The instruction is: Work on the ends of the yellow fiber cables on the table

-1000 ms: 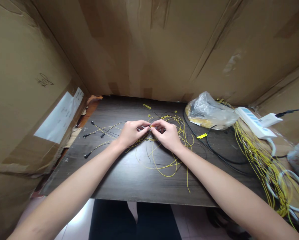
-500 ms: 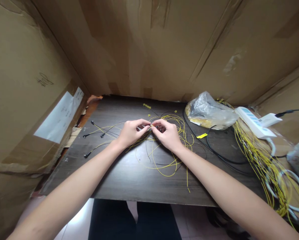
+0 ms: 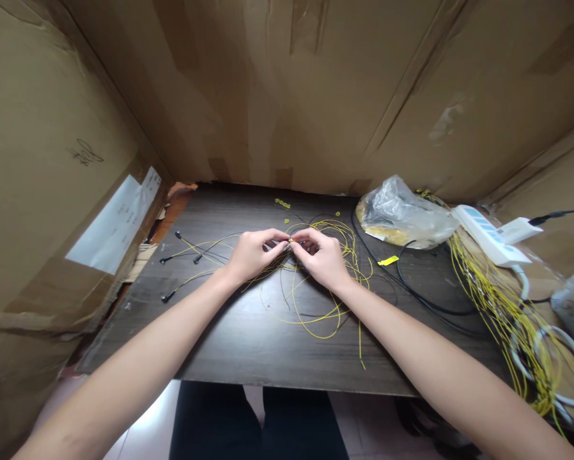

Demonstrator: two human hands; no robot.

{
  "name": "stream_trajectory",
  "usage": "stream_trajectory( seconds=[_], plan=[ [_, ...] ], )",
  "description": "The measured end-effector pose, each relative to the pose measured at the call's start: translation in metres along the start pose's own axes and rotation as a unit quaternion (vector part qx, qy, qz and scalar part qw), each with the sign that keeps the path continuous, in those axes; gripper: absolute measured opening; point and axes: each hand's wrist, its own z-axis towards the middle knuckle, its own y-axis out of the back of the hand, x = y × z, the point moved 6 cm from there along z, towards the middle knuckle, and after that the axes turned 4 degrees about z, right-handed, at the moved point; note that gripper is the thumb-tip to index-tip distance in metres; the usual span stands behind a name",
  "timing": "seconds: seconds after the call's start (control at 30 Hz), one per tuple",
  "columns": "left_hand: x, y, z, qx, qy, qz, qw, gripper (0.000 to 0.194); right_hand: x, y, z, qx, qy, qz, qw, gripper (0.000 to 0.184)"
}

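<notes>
Both hands meet over the middle of a dark wooden table [image 3: 248, 345]. My left hand [image 3: 253, 255] and my right hand [image 3: 321, 259] each pinch the same thin yellow wire [image 3: 291, 241] where their fingertips touch, with a tiny part at the joint that is too small to name. A loose tangle of yellow wires [image 3: 332, 294] lies under and around my right hand. Several wires with black ends [image 3: 184, 259] spread out to the left of my left hand.
Cardboard walls enclose the table on three sides. A clear plastic bag [image 3: 404, 214] sits at the back right, next to a white power strip [image 3: 488, 233]. A thick bundle of yellow wires [image 3: 502, 300] and black cable [image 3: 411, 291] fill the right side. Small yellow bits [image 3: 282, 204] lie near the back.
</notes>
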Motion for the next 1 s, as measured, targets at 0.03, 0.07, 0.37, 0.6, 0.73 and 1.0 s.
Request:
stream_trajectory(
  seconds=[0.03, 0.07, 0.37, 0.6, 0.73, 1.0],
  plan=[
    [0.0003, -0.0002, -0.0002, 0.002, 0.003, -0.001, 1.000, 0.014, -0.0001, -0.0001, 0.0000, 0.001, 0.000, 0.001, 1.000, 0.012],
    [0.0008, -0.0003, -0.0002, 0.003, 0.006, -0.002, 1.000, 0.014, -0.0002, -0.0002, -0.0001, 0.001, -0.001, 0.002, 1.000, 0.011],
    [0.0001, -0.0015, 0.0011, 0.010, 0.012, -0.002, 1.000, 0.014, 0.0006, -0.0004, 0.0001, 0.001, -0.001, -0.001, 1.000, 0.011],
    [0.0020, -0.0029, 0.0005, 0.018, 0.026, -0.002, 0.999, 0.014, 0.0009, -0.0007, 0.0003, 0.007, -0.004, 0.007, 1.000, 0.014],
    [0.0020, -0.0033, 0.0002, 0.020, 0.020, 0.012, 1.000, 0.014, 0.0008, -0.0012, -0.0001, 0.012, -0.005, 0.010, 1.000, 0.014],
    [0.0026, -0.0032, 0.0007, 0.019, 0.014, 0.022, 0.999, 0.014, -0.0026, -0.0033, -0.0001, 0.021, -0.016, 0.013, 1.000, 0.014]
  ],
)
